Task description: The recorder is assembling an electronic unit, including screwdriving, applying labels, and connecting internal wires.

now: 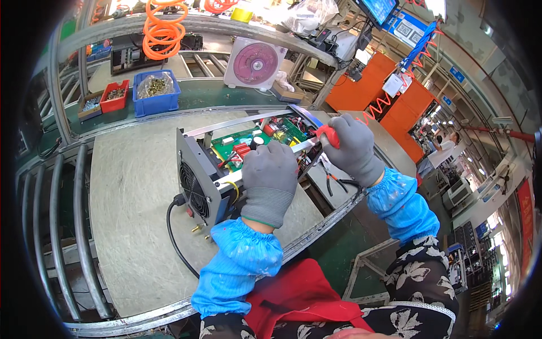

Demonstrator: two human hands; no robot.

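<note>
An open-topped electrical machine sits on the worktop, its green circuit board [231, 142] showing inside the metal frame. A black fan panel [195, 183] forms its left end. Grey-gloved, my left hand [272, 174] is curled over the frame's near metal rail [303, 146]; its fingertips are hidden. My right hand [354, 148], also gloved, is closed around a red handle [327, 136] at the right end of that rail. What the handle belongs to is hard to make out. Pliers [333, 179] with dark and orange grips lie just below my right hand.
A blue bin [156, 95], a red bin [114, 96] and a cardboard box [90, 106] of small parts stand far left. A fan [254, 64] is behind the machine. Metal rollers [57, 226] run left of the worktop [141, 248]. A black cable [172, 234] trails from the machine.
</note>
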